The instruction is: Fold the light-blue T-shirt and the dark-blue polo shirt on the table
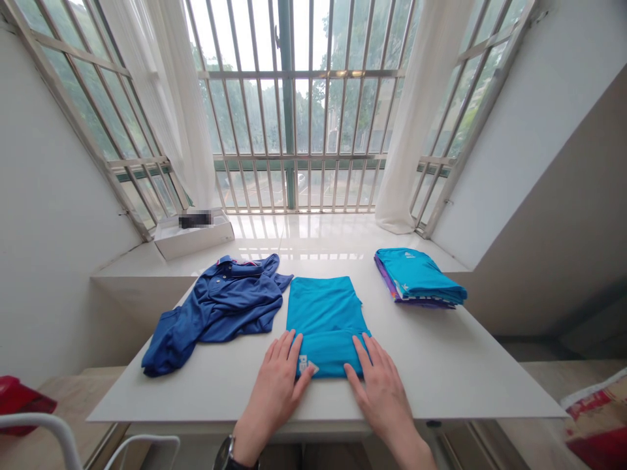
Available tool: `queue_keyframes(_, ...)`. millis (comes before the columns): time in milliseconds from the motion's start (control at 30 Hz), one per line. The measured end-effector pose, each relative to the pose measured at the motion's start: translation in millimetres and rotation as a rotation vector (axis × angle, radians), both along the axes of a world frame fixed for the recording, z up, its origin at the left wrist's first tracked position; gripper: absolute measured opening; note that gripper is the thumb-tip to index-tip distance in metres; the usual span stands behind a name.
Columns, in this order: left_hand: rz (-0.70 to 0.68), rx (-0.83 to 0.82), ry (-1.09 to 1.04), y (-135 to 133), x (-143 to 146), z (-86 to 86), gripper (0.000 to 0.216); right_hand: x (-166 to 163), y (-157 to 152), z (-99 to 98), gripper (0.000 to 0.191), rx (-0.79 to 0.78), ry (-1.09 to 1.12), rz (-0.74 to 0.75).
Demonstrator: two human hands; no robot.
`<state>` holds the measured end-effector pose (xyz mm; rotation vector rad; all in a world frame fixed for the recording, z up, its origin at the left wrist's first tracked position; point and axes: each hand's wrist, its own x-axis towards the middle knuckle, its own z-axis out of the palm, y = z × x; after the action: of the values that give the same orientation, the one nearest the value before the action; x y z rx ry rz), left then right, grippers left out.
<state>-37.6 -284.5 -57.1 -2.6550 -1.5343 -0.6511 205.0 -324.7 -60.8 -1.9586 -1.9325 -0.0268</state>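
Observation:
A turquoise garment (323, 303) lies partly folded on the white table in front of me, its near end turned over into a band with a white print. My left hand (279, 372) rests on the left side of that band, fingers stretched out and the thumb near the print. On the band's right side lies my right hand (377, 378), also flat with its fingers apart. To the left, a dark blue polo shirt (230, 297) lies crumpled with its buttoned collar at the far side. A stack of folded clothes (416, 277), turquoise on top with purple beneath, sits at the right.
The white table (470, 378) adjoins a glossy window sill (323, 235). A shallow white box (196, 241) with a blurred dark item stands on the sill at left. Curtains (401, 143) hang beside the barred window. A red item (24, 398) is at the far left.

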Motion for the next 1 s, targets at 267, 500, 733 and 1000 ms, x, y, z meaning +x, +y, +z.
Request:
queue_keyframes(267, 0.004, 0.006, 0.009, 1.1, 0.9, 1.4, 0.058, -1.1, -1.3, 6.6, 0.061, -0.041, 0.027, -0.004)
queue_keyframes(500, 0.003, 0.004, 0.010, 1.1, 1.4, -0.7, 0.058, -1.9, 1.4, 3.2, 0.063, -0.080, -0.003, -0.012)
queue_keyframes(733, 0.009, -0.021, 0.005, 0.2, 1.0, -1.3, 0.059, -2.0, 1.7, -0.7, 0.064, -0.091, -0.036, -0.025)
queue_keyframes(1000, -0.001, -0.048, 0.021, 0.8, 0.4, -0.3, 0.061, -1.9, 1.0, -0.8, 0.064, -0.085, -0.014, -0.018)
